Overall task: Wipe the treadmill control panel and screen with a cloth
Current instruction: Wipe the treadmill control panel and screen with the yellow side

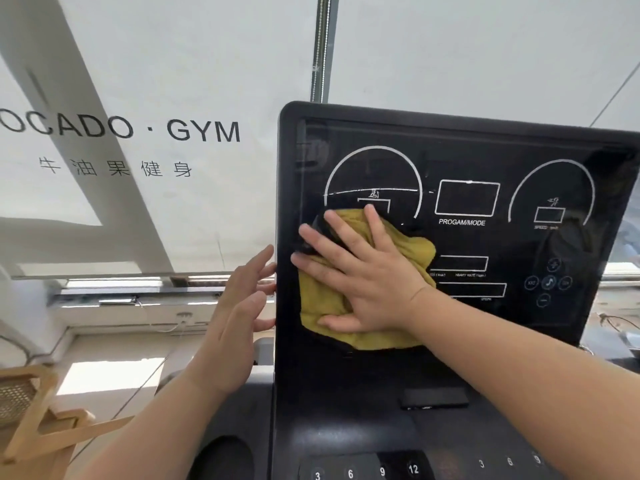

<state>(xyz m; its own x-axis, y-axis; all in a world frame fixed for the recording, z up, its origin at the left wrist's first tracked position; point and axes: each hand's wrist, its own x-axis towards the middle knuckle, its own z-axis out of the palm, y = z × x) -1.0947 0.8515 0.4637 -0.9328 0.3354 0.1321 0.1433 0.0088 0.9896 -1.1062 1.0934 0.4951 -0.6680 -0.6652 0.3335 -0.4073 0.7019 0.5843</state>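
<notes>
The right hand (360,271) lay flat on the treadmill's dark screen (467,161), its fingers straight and spread and pointing up and to the left, the palm pressing one yellow cloth (320,299) against the glass. Nothing was gripped: the cloth was pinned under the open palm, not bunched in the fingers. It covered the screen's lower left part, its top edge overlapping the bottom of the left dial (374,150), and bulged out past the hand to the right and below. The right forearm reached in from the lower right corner.

The left hand (239,306) stood upright just beside the screen's left edge, fingers loosely extended and holding nothing. Whether its fingertips touched the frame could not be told.

Two hands and one cloth were in view. The screen carried two white dial outlines, one box (467,199) labelled PROGAM/MODE between them, and a cluster of five faint round icons (549,282) at right. On the panel (346,427) below, seven number keys showed: 3, 6, 9, 12 at left and 3, 6, 9 at right. Behind hung a white shade (204,64) lettered GYM, with one wooden chair (31,410) at lower left.
</notes>
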